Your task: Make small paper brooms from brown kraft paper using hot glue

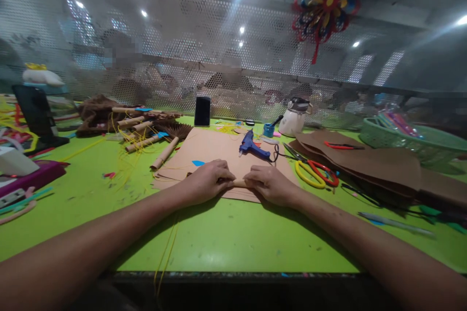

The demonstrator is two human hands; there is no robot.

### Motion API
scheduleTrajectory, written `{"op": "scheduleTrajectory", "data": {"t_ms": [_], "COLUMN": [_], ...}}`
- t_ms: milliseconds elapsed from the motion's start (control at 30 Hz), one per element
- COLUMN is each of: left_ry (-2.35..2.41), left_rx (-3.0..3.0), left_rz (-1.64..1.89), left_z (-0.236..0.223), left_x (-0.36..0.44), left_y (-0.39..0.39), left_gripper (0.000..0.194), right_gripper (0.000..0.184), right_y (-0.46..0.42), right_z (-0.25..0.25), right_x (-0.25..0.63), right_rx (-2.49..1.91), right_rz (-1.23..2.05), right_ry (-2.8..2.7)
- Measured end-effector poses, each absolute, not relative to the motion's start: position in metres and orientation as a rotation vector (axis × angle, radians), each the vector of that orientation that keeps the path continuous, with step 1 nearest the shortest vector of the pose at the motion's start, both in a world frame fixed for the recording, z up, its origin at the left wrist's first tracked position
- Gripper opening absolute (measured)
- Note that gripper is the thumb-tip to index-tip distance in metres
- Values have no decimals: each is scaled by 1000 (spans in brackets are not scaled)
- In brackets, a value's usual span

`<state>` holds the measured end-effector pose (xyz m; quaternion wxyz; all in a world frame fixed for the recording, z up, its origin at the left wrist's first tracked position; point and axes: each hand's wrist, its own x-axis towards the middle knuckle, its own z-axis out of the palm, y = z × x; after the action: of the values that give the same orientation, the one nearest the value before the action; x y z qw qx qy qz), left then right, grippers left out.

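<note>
At the near edge of the paper (204, 148), a roll (239, 183) lies pinched between the fingertips of the left hand (209, 182) and right hand (272, 184). Just beyond it is a glue gun (252, 146), with scissors (310, 174) to the right on the green worktop (219, 238).

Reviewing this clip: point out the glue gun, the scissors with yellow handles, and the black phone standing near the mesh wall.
Glue gun (250, 146): head view, on its blue body.
Yellow-handled scissors (320, 184): head view, on the rim of the yellow handle.
Phone (202, 111): head view, on its dark screen.
</note>
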<state>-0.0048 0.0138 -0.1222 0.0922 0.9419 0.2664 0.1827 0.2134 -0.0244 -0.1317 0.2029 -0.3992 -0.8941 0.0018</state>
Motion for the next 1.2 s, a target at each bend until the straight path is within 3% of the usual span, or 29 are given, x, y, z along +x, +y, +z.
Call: {"op": "scheduleTrajectory", "data": {"t_ms": [833, 1200], "left_ry": [931, 896], "left_rx": [2989, 2931], "left_rz": [514, 588], "left_z": [-125, -121], "left_x": [3, -2], "left_y": [5, 2], "left_gripper": [35, 27], "right_gripper": [21, 19], "right_y": [-37, -37], "right_z": [-134, -131], "right_x": [223, 219], "right_rx": [-1151, -1157], "right_rz": [-301, -348], "right_ry": [-2623, -2609]}}
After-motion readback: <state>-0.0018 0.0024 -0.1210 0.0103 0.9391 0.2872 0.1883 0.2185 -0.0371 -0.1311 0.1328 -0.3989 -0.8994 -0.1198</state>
